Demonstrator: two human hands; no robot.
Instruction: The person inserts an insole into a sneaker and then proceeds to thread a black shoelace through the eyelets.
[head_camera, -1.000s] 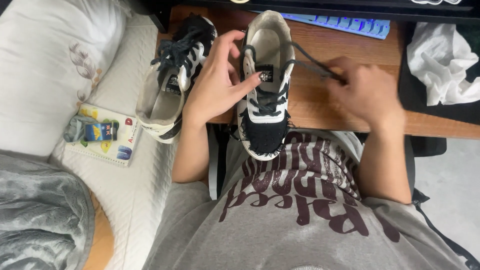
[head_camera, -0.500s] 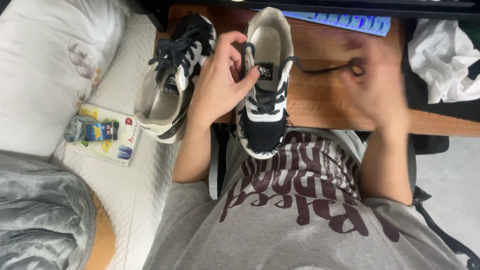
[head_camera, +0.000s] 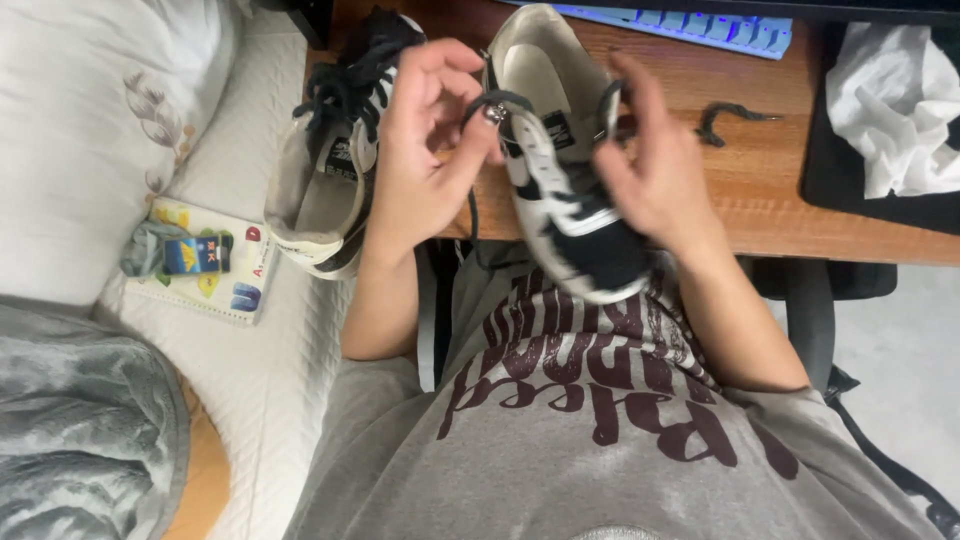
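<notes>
A black and white sneaker (head_camera: 560, 200) rests sole-down against my chest, its toe on the wooden desk (head_camera: 780, 200). My left hand (head_camera: 425, 150) pinches a loop of its black shoelace (head_camera: 492, 102) near the top eyelets. On the shoe's right side, my right hand (head_camera: 655, 175) grips the sneaker, with the forefinger hooked at the lace. A loose end of the lace (head_camera: 728, 115) lies on the desk to the right. The second sneaker (head_camera: 330, 170), laced in black, lies to the left of my left hand, at the desk's edge.
A blue keyboard (head_camera: 690, 25) runs along the desk's far edge. Crumpled white cloth (head_camera: 895, 95) lies on a black mat at the right. On the white bedding (head_camera: 270, 370) to the left are a booklet (head_camera: 235, 290), a small packet (head_camera: 190, 255), a pillow (head_camera: 90, 130) and a grey blanket (head_camera: 80, 430).
My right hand, which had drawn the lace out to the right, has come back onto the sneaker. The lace end now lies on the desk. My left hand has taken up a lace loop.
</notes>
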